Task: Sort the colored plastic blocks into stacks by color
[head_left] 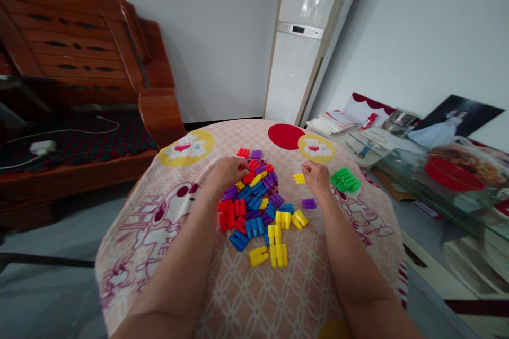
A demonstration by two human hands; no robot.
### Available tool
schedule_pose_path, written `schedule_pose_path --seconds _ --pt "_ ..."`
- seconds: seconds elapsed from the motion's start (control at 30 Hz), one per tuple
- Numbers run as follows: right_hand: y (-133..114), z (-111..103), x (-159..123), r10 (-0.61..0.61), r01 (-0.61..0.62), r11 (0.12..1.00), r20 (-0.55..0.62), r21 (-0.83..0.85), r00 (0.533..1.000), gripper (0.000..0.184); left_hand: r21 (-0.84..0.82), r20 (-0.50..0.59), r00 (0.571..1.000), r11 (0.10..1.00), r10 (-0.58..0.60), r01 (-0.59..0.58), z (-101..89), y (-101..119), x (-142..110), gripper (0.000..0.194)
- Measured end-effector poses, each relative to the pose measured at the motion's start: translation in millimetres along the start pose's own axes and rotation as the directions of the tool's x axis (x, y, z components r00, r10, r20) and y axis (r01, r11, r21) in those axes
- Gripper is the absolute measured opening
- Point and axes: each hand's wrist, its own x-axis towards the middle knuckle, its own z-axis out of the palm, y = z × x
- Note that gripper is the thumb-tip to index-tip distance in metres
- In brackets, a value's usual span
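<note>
My left hand point(231, 171) is over the left edge of a heap of plastic toy blocks, its fingers curled together beside red blocks point(250, 178). Whatever those fingertips may hold is hidden. On the right, my right hand point(317, 176) has its thumb and fingers pinched close above a yellow block point(299, 178), partly covering it; whether it grips anything I cannot make out. Blue blocks point(255, 197) and purple blocks point(275, 201) fill the heap's middle. Several yellow blocks point(279, 255) lie at its near side. A single purple block point(309, 204) rests apart, below my right hand.
Green blocks point(345, 180) sit grouped to the right on the patterned tablecloth point(246, 296). A glass shelf point(401, 169) beside the table carries a red bowl point(453, 174) and papers. A wooden bench point(79, 37) stands left; a tall white air conditioner point(296, 53) stands behind.
</note>
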Motion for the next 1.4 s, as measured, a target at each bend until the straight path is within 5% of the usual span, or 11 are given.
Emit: schedule_pose_path --seconds 0.2,0.33,0.47,0.63,0.83,1.0,1.2,1.27,1.4 --pt "-4.4 2.1 -3.7 -0.122 0.136 0.987 0.152 -0.084 0.981 0.032 0.001 -0.079 0.993 0.997 0.083 -0.083 25.1 20.5 5.7 0.039" --pt "-7.2 -0.1 -4.2 -0.125 0.158 0.979 0.239 -0.125 0.963 0.031 -0.032 0.028 0.999 0.999 0.041 -0.040 18.7 12.4 2.5 0.032" --pt "-9.4 -0.9 -3.7 -0.218 0.214 0.976 0.280 0.045 0.935 0.025 -0.061 0.101 0.995 0.998 -0.010 0.016 2.4 -5.0 -2.1 0.026" --pt "-14.9 1.5 -8.7 -0.269 0.031 0.896 0.488 0.442 0.830 0.025 -0.036 0.213 0.976 0.998 -0.047 0.056 -17.7 -29.0 -9.6 0.036" --pt "-15.3 3.6 -11.1 -0.319 -0.088 0.833 0.604 0.546 0.731 0.022 -0.034 0.367 0.930 0.999 -0.001 0.015 -21.2 -33.7 -12.8 0.052" --pt "-15.5 3.3 -10.1 -0.308 -0.059 0.804 0.499 0.592 0.810 0.019 -0.043 0.357 0.934 0.999 0.004 0.012 -19.0 -30.6 -11.9 0.044" --pt "-30.3 0.1 -10.4 -0.221 0.002 0.788 0.280 0.615 0.934 0.023 -0.371 -0.011 0.997 0.926 -0.077 0.067 -18.0 -23.4 -8.5 0.039" --pt "-37.8 -0.5 -11.6 -0.256 0.041 0.739 0.224 0.672 0.940 0.033 -0.521 -0.085 0.993 0.853 -0.085 0.028 -13.4 -9.3 -5.2 0.041" --pt "-50.4 -1.5 -15.3 -0.371 0.045 0.571 0.208 0.820 0.905 0.044 -0.733 -0.032 0.999 0.680 -0.011 -0.016 1.6 28.6 1.9 0.037"
